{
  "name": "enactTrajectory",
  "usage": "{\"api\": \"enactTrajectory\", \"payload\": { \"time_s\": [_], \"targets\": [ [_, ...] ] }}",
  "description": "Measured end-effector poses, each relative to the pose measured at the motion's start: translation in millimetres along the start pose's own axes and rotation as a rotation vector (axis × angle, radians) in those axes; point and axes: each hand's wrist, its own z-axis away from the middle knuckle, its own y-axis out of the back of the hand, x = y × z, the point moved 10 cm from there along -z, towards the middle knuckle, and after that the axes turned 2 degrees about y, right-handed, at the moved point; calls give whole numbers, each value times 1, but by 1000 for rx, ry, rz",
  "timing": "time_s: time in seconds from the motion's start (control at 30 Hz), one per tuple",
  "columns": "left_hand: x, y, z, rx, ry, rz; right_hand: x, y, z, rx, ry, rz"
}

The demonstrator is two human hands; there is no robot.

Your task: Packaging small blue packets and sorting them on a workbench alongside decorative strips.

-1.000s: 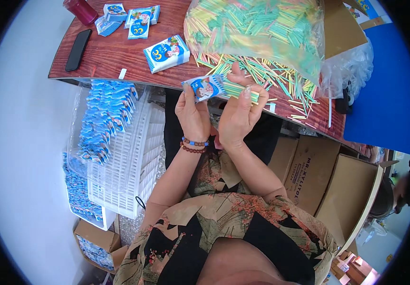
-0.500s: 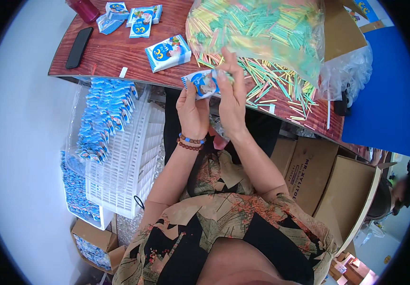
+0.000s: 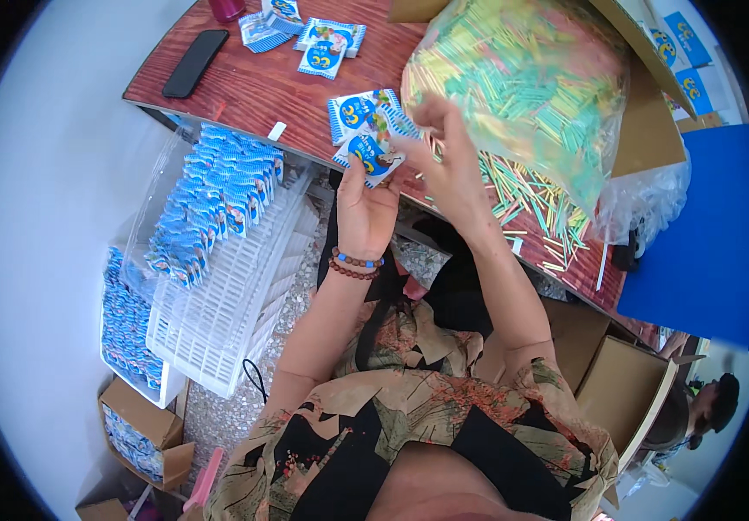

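Note:
A small blue-and-white printed packet (image 3: 366,159) is pinched in my left hand (image 3: 366,213), its thumb on the front, at the table's near edge. My right hand (image 3: 457,174) is raised just right of the packet, apart from it. Motion smears its fingers, so I cannot make out whether they hold anything. Just behind the held packet lies another blue-and-white packet (image 3: 350,111) on the table, partly covered. Thin short pink, yellow and green sticks (image 3: 513,187) are scattered on the tabletop beyond my right hand.
A large clear bag of coloured sticks (image 3: 513,87) sits in a cardboard box on the dark red table (image 3: 261,100). Farther left are a black phone (image 3: 196,63) and several packets (image 3: 324,52). Below left, a white slotted crate (image 3: 218,321) stands beside bins of packets (image 3: 131,326).
The view has shifted, so the table appears farther right. My right hand has drawn away from the packet to the right. My left hand still holds the packet.

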Motion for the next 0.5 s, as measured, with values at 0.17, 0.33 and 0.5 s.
{"api": "enactTrajectory", "payload": {
  "time_s": [0.17,0.33,0.5],
  "targets": [
    [30,-17,-9,-52,-99,-101,17,-34,-21,-116,-71,-29],
    [73,2,-32,22,-203,-266,24,-61,-50,-155,-165,-224],
    [116,-21,-71,66,-347,-413,46,-81,-134,-221,-15,51]
  ]
}}
